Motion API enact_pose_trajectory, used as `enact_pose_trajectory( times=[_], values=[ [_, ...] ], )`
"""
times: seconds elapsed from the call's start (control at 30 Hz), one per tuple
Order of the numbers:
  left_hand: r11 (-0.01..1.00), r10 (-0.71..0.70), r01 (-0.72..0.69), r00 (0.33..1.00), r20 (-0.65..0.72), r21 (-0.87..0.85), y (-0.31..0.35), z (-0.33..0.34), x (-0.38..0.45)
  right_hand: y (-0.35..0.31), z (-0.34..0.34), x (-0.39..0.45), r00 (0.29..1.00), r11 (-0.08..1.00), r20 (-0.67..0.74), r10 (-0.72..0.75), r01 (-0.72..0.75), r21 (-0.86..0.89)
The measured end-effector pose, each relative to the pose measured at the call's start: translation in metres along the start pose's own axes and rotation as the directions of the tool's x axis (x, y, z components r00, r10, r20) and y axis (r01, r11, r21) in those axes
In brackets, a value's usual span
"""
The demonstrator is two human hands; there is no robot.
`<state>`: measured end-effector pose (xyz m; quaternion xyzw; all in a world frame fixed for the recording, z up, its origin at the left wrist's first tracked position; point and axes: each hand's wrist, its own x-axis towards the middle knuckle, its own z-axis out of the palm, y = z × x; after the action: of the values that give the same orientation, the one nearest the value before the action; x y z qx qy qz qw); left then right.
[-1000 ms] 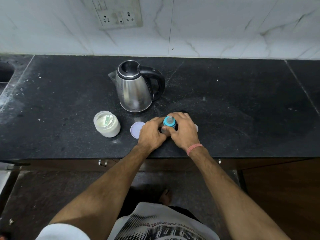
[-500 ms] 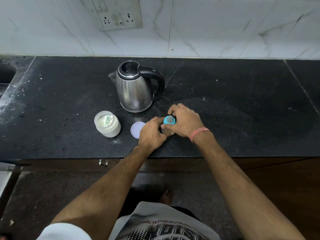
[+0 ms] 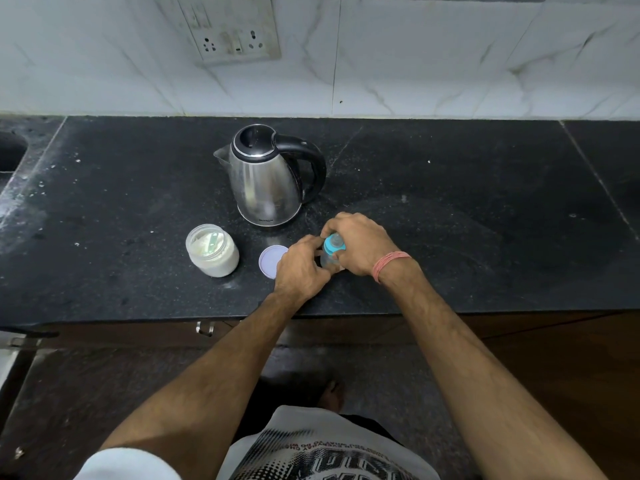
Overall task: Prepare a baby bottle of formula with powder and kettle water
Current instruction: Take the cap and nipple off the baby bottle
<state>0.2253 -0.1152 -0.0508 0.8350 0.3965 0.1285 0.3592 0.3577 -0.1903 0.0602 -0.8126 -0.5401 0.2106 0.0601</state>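
The baby bottle (image 3: 329, 259) stands upright near the front edge of the counter (image 3: 485, 220), long axis vertical, between both hands. The right hand (image 3: 360, 245) curls around the blue teat collar (image 3: 334, 244) from above. The left hand (image 3: 300, 268) grips the bottle body. The collar probably gets turned next. The open powder jar (image 3: 212, 250), its lid (image 3: 272, 261) and the kettle (image 3: 268, 178) lie to the left and behind.

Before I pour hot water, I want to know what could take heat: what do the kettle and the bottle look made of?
Kettle: brushed stainless steel by its mirror-like sheen, with a glossy black, probably plastic handle. Bottle: clear body, likely plastic though glass can't be ruled out, with a matte teal plastic-looking collar.
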Motion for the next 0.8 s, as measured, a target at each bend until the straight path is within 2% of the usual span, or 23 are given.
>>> enact_pose_trajectory(
  times=[0.13, 0.3, 0.47, 0.6, 0.8],
  values=[
    [1.0, 0.028, -0.029, 1.0, 0.01, 0.008, -0.0005, -0.0004, -0.0005, -0.0003, 0.0011, 0.001, 0.999, 0.998, -0.014, 0.045, -0.044, 0.034],
    [1.0, 0.024, -0.024, 1.0, 0.001, -0.014, -0.0003, 0.0006, -0.0002, -0.0005, 0.0014, 0.0004, 0.99, 0.992, -0.124, 0.067, -0.079, -0.096],
    [0.999, 0.023, -0.023, 1.0, 0.02, -0.032, -0.0015, 0.0006, 0.0004, -0.0067, -0.0064, -0.0019, 1.0, 0.991, -0.021, -0.017, 0.014, -0.135],
    [1.0, -0.01, 0.01, 1.0, -0.006, -0.002, -0.0013, 0.0021, -0.0005, -0.0071, -0.0059, 0.0012, 0.998, 0.994, 0.054, -0.041, 0.046, -0.099],
    [1.0, 0.027, -0.027, 1.0, 0.002, -0.008, 0.0, 0.0006, -0.0025, -0.0048, 0.0017, 0.0029, 0.998, 0.989, -0.053, 0.036, -0.043, -0.138]
  ],
)
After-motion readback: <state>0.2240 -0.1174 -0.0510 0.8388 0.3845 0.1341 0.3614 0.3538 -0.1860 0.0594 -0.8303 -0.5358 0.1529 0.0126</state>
